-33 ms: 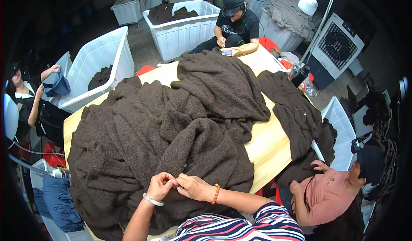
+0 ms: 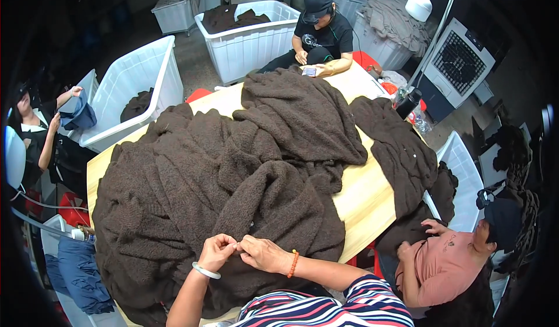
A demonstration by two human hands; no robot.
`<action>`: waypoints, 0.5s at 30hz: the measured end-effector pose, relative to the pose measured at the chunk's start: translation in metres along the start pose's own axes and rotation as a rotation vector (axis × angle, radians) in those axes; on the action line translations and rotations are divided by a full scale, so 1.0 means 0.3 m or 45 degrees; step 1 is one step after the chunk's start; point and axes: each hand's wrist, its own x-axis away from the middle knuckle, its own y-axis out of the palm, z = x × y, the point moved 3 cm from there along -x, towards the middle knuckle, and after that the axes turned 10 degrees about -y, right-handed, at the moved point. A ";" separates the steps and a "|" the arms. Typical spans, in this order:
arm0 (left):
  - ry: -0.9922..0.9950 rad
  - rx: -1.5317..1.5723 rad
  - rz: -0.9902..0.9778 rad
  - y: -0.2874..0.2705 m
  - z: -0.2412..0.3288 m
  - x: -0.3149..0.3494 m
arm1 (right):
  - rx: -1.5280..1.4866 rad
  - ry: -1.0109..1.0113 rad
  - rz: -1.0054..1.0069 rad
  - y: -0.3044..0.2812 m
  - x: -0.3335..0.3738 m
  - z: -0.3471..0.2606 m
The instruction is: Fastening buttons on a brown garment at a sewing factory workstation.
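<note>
Pinching one spot of the brown knit (image 2: 233, 170), the left hand (image 2: 216, 251) and right hand (image 2: 265, 254) meet fingertip to fingertip, holding the fabric taut over the table (image 2: 367, 193).

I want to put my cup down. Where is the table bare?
Bare wood shows on the table at the right edge, between the big brown fabric heap and the brown piece hanging off. Another patch lies at the far end. The rest is covered.

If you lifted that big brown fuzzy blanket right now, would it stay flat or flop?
Probably flop: the brown blanket already lies in soft folds. It is likely heavy, since it covers most of the table. The left hand and right hand pinch it easily, so likely not slippery.
</note>
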 end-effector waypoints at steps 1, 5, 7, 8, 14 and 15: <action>0.000 0.001 0.004 -0.009 -0.002 0.003 | -0.003 -0.003 -0.002 0.005 0.000 -0.001; -0.037 0.301 -0.175 -0.013 -0.008 0.012 | -0.014 0.011 0.101 0.005 -0.005 -0.008; -0.043 0.459 -0.291 -0.015 -0.006 0.021 | -0.033 0.025 0.153 0.000 -0.009 -0.014; -0.044 0.460 -0.290 -0.013 -0.004 0.024 | -0.039 0.039 0.178 -0.003 -0.010 -0.016; -0.080 0.464 -0.279 -0.011 -0.020 0.021 | 0.001 0.028 0.125 0.014 0.005 0.019; -0.053 0.431 -0.237 -0.015 -0.021 0.027 | 0.014 -0.003 0.112 0.011 0.002 0.020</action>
